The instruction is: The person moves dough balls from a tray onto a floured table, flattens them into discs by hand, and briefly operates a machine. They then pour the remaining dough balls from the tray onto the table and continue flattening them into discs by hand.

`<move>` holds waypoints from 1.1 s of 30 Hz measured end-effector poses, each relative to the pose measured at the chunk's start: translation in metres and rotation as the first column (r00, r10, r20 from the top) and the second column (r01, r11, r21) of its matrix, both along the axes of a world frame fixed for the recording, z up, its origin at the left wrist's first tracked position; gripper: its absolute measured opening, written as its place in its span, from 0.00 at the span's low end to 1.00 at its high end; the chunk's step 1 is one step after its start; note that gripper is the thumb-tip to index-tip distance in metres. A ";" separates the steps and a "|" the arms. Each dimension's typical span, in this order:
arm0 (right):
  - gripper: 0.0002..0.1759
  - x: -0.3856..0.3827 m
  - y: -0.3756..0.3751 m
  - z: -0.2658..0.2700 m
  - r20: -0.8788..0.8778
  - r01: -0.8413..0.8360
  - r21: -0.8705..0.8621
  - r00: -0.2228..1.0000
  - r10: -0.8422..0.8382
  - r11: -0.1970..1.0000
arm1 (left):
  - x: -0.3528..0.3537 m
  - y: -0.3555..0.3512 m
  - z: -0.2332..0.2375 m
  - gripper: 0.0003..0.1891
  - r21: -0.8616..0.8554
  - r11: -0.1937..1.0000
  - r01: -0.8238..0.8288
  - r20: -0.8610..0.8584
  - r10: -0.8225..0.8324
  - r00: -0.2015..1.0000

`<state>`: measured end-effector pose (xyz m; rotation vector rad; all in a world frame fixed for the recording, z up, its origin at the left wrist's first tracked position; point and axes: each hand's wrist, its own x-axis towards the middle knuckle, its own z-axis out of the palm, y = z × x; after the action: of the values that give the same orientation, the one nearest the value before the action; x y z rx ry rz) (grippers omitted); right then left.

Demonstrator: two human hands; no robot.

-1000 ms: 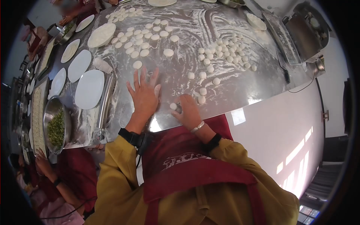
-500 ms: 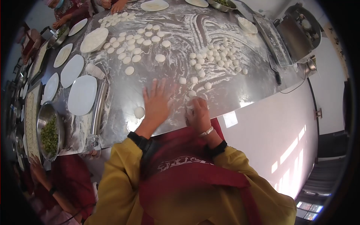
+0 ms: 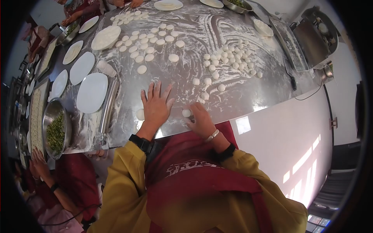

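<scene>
Fingers spread, my left hand [image 3: 156, 108] lies palm down on the floured metal table [image 3: 128, 93], and what is under its palm is hidden. A whitish dough piece [image 3: 140, 114] sits just left of its wrist side. To the right, my right hand [image 3: 203, 123] is curled, with a small dough ball [image 3: 187, 113] between its thumb and fingers, low over the tabletop. Beyond those fingers are a couple of loose dough pieces [image 3: 204, 95]. Farther right lies a cluster of dough balls [image 3: 235, 55], and flattened dough rounds [image 3: 149, 50] spread across the far left.
At left are white plates [image 3: 92, 93], a steel rolling pin [image 3: 109, 106] and a metal bowl of chopped green filling [image 3: 56, 134]. A tray of dumplings [image 3: 36, 116] stands beside the bowl. Other people's hands [image 3: 40, 165] are at the left and far edges.
My right hand has drawn left, and a dough ball now shows at its fingertips. My left hand's fingers have spread wider. The whole view has shifted slightly.
</scene>
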<state>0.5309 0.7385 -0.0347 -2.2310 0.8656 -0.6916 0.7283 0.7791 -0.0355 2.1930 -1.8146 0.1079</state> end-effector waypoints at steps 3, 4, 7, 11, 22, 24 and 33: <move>0.21 0.006 0.000 -0.004 -0.076 -0.004 -0.020 0.997 0.002 1.000 | 0.000 0.000 -0.001 0.29 0.005 1.000 -0.002 -0.009 0.002 1.000; 0.21 0.013 0.002 -0.003 -0.085 0.007 -0.058 0.996 -0.012 0.998 | 0.000 -0.001 0.001 0.29 0.019 1.000 -0.005 -0.014 0.006 1.000; 0.20 0.026 0.002 0.001 -0.040 0.039 -0.110 0.998 -0.044 0.993 | -0.008 -0.007 0.014 0.30 -0.044 0.999 -0.009 -0.048 0.007 0.999; 0.19 0.008 -0.008 0.008 0.118 0.218 0.027 0.969 -0.219 0.976 | -0.040 -0.018 0.049 0.32 -0.194 0.978 0.074 -0.109 -0.096 0.989; 0.19 -0.001 -0.030 0.008 0.064 0.255 0.014 0.965 -0.255 0.967 | -0.036 -0.022 -0.004 0.30 -0.002 0.990 0.141 -0.009 -0.141 0.990; 0.19 0.011 -0.015 0.012 0.145 0.195 0.226 0.962 -0.231 0.954 | -0.019 -0.012 -0.003 0.29 0.029 0.996 0.079 0.023 -0.080 0.997; 0.20 0.022 -0.006 -0.007 0.089 0.059 -0.171 0.995 -0.044 0.984 | -0.002 -0.004 -0.002 0.28 0.008 1.000 0.025 -0.008 -0.024 1.000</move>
<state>0.5533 0.7326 -0.0420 -2.3190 0.8518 -0.9108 0.7264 0.7749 -0.0379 2.1732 -1.8405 0.0867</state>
